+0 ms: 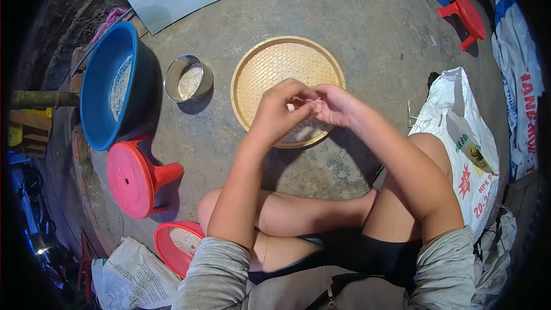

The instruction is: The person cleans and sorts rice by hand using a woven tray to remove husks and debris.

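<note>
Both hands meet over the lower middle of a round yellow woven tray on the floor. The fingers of my left hand are curled and closed near a small pale piece, too small to name. My right hand is turned partly palm up, its fingers bent against those of the left, with something thin and pale between the two. Whitish grains lie on the tray beneath the hands.
At the left stand a blue basin and a metal pot, both holding grain, and a red stool. Lower left is a red basin. A white sack lies right; another red stool is upper right.
</note>
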A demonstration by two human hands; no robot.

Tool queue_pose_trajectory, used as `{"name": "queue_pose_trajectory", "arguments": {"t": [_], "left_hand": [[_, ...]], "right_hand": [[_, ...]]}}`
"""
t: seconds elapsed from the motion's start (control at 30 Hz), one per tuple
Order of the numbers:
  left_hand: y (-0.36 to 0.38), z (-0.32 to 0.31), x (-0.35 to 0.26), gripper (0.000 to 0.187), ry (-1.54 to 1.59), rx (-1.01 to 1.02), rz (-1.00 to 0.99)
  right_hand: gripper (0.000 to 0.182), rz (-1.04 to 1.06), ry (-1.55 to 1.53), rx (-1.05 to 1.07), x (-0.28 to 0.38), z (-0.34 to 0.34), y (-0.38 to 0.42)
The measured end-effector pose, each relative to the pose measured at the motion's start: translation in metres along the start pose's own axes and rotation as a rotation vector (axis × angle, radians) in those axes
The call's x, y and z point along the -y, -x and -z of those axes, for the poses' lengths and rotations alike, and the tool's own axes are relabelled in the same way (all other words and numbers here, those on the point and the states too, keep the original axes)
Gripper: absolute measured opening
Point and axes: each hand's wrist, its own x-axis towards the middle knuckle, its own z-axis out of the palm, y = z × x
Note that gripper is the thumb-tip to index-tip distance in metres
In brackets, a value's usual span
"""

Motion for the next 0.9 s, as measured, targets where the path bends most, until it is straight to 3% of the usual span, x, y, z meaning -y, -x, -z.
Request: {"name": "queue_pose_trajectory", "arguments": {"t": [0.03, 0.07, 0.1, 0.2, 0.23, 0.3, 0.47, 0.57, 0.63, 0.7, 0.77, 0.83, 0.9], "left_hand": [[0.0, 0.001, -0.007, 0.02, -0.017, -0.027, -0.092], [0.0, 0.004, 0.006, 0.022, -0.238, -0.049, -0.184], [0.0, 0.006, 0.014, 0.022, -0.24, -0.048, -0.183], [0.0, 0.006, 0.02, 0.024, -0.215, -0.134, 0.132], [0.001, 0.004, 0.022, 0.024, -0.215, -0.134, 0.132], [0.004, -0.001, 0.027, 0.024, -0.403, 0.011, -0.124], [0.018, -0.039, 0.041, 0.023, -0.525, 0.209, -0.253], [0.012, -0.043, 0.053, 0.027, -0.38, 0.217, -0.129], [0.004, -0.036, 0.066, 0.015, -0.357, 0.26, -0.104], [-0.001, -0.027, 0.066, 0.012, -0.374, 0.194, -0.167], [-0.002, -0.016, 0.058, 0.015, -0.26, 0.065, 0.013], [-0.006, -0.01, 0.042, 0.017, -0.152, -0.005, 0.06], [-0.008, -0.007, 0.024, 0.016, 0.245, -0.062, 0.061]], "right_hand": [[0.032, -0.055, -0.032, 0.111, -0.002, -0.004, 0.0], [0.032, -0.02, -0.103, 0.06, -0.005, -0.006, 0.002], [0.032, -0.021, -0.105, 0.062, -0.004, -0.007, 0.001], [0.031, 0.058, -0.207, -0.005, 0.01, 0.003, 0.0], [0.031, 0.059, -0.207, -0.006, 0.013, 0.006, -0.001], [0.031, 0.213, -0.214, -0.209, 0.017, 0.009, -0.002], [0.031, 0.149, -0.132, -0.264, 0.011, 0.023, -0.008], [0.031, 0.154, -0.134, -0.257, 0.013, 0.018, -0.004], [0.031, 0.167, -0.119, -0.264, 0.016, 0.017, -0.001], [0.031, 0.176, -0.112, -0.273, 0.015, 0.017, -0.001], [0.032, 0.157, -0.039, -0.275, 0.011, 0.018, -0.004], [0.032, 0.096, 0.028, -0.259, 0.004, 0.005, 0.0], [0.033, 0.016, 0.016, -0.112, -0.005, -0.002, 0.0]]}}
